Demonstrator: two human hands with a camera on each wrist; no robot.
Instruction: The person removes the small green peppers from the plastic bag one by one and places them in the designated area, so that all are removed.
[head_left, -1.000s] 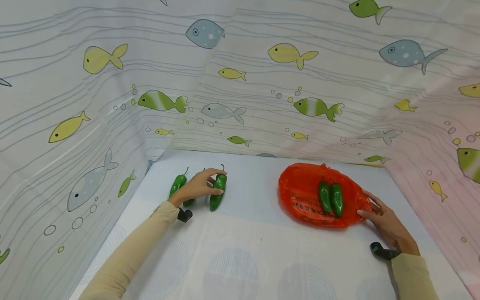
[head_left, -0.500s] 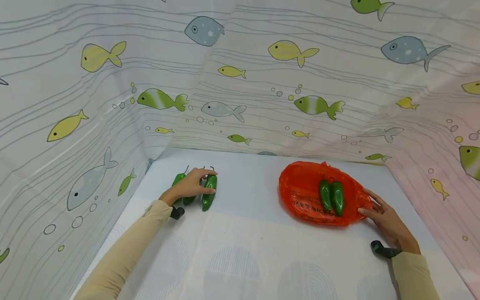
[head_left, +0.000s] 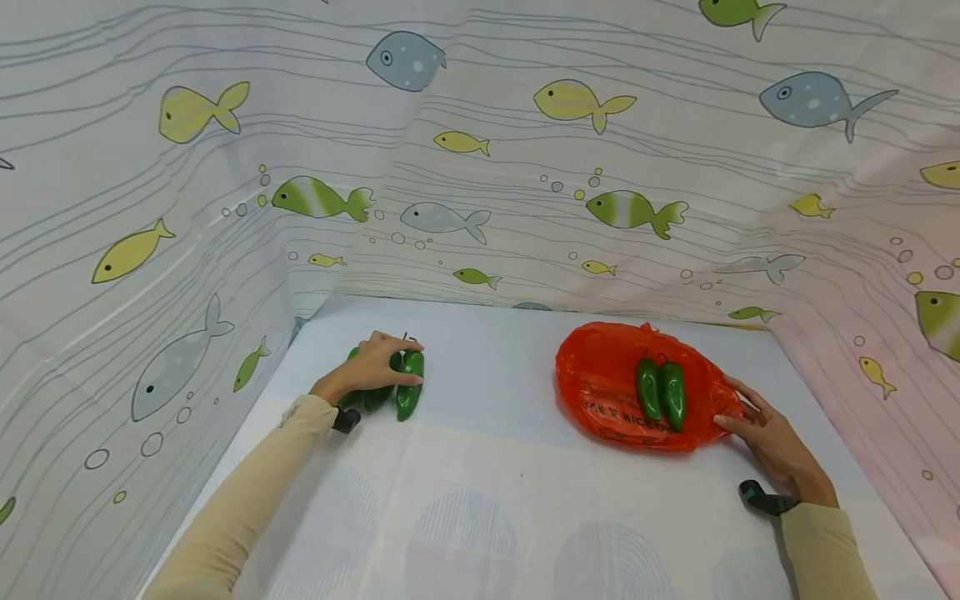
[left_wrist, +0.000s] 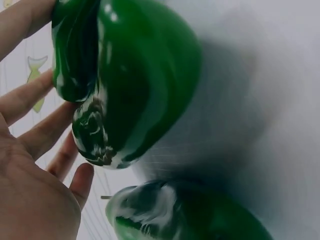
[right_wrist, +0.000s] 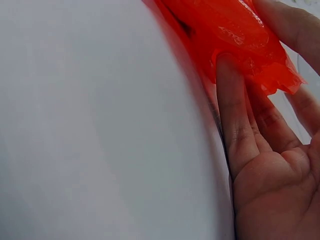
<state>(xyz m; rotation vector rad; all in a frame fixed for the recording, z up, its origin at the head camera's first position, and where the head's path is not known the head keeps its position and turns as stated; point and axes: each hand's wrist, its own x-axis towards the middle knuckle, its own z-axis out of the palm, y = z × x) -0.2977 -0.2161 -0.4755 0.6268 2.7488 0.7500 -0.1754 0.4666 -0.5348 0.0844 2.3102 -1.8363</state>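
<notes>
My left hand (head_left: 367, 364) holds a glossy green chili pepper (head_left: 409, 392) between fingers and thumb, its lower end pointing toward me. Partly hidden under this hand, a second chili pepper (head_left: 378, 398) lies beside it, and a third chili pepper (head_left: 345, 401) shows at the left. In the left wrist view the held chili pepper (left_wrist: 74, 55) overlaps a larger-looking one (left_wrist: 150, 75). At the right, my right hand (head_left: 771, 439) pinches the gathered end of a red plastic bag (head_left: 600, 358). Two more green chili peppers (head_left: 649, 387) lie side by side on the bag.
Both hands work over a white table (head_left: 487, 467) with faint round prints. A fish-patterned curtain (head_left: 517, 167) rises behind and along both sides. Dark wrist devices (head_left: 767, 498) sit below each hand.
My left hand has moved left with its chili pepper, bringing it close to the other two. The right hand and the red bag have stayed in place.
</notes>
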